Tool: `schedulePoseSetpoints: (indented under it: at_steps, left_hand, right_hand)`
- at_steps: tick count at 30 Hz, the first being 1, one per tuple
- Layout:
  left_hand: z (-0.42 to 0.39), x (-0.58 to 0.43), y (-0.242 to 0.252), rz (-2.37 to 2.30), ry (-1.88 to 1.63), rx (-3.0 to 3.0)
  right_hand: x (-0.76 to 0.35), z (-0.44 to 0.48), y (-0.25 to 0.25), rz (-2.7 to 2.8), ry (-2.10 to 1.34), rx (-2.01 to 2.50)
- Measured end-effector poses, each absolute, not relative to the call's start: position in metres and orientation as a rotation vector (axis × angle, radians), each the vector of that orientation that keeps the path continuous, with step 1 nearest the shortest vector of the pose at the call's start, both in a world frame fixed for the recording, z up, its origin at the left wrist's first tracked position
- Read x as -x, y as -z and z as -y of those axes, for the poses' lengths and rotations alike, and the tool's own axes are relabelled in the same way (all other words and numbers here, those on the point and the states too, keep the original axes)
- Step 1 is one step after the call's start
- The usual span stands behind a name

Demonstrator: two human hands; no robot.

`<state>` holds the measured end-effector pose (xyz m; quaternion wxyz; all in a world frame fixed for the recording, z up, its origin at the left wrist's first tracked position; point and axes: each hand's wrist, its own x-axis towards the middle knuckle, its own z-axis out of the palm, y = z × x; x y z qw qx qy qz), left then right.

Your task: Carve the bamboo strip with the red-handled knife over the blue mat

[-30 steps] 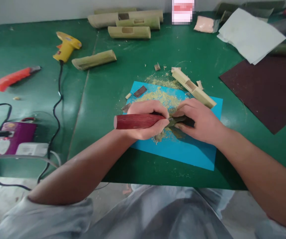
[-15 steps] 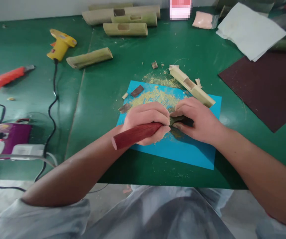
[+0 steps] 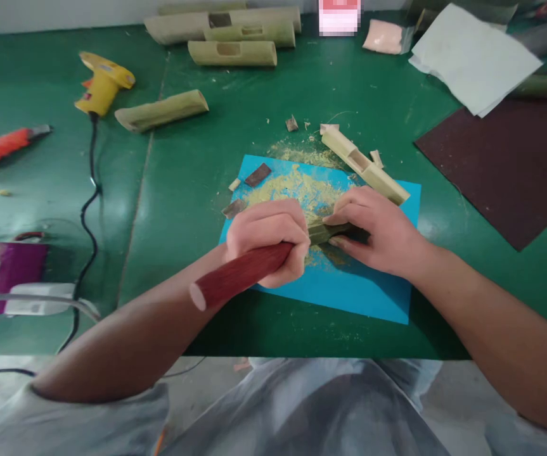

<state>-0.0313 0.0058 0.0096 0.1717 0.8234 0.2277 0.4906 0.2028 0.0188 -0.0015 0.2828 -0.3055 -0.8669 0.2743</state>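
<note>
My left hand (image 3: 268, 240) is closed in a fist around the dark red wooden handle (image 3: 239, 277) of what looks like a file. The handle's butt end points down and left toward me. From the other side of the fist comes a dark olive, flat blade (image 3: 318, 234) dusted with powder. My right hand (image 3: 373, 231) pinches at the far end of this blade, thumb below and fingers above. Anything else within its fingers is hidden. Both hands are over a blue sheet (image 3: 349, 294) strewn with yellowish dust (image 3: 296, 187).
A slotted bamboo strip (image 3: 361, 161) lies across the sheet's far right corner. Bamboo tubes (image 3: 235, 54) line the back. At left are a yellow glue gun (image 3: 104, 79), a red utility knife (image 3: 2, 149) and a purple box (image 3: 9, 272) with cables. A brown sheet (image 3: 501, 171) lies right.
My left hand has moved down and left with the red handle, and more blade shows between the hands. My right hand has barely moved. The whole view has shifted slightly.
</note>
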Motion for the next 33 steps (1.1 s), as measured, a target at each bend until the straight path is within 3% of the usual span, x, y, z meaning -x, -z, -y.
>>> schedulePoseSetpoints:
  at_steps: [10, 18, 33]
  left_hand:
    - [-0.007, 0.029, -0.015, -0.755, -1.523, -2.312]
    - [-0.008, 0.027, -0.02, -0.758, -1.314, -2.3]
    - [-0.008, 0.029, -0.017, -0.72, -1.3, -2.322]
  right_hand:
    - [-0.202, -0.022, 0.005, 2.324, -0.722, 0.819]
    - [-0.201, -0.022, 0.004, 2.32, -0.757, 0.827]
    - [-0.202, -0.022, 0.005, 2.352, -0.702, 0.816]
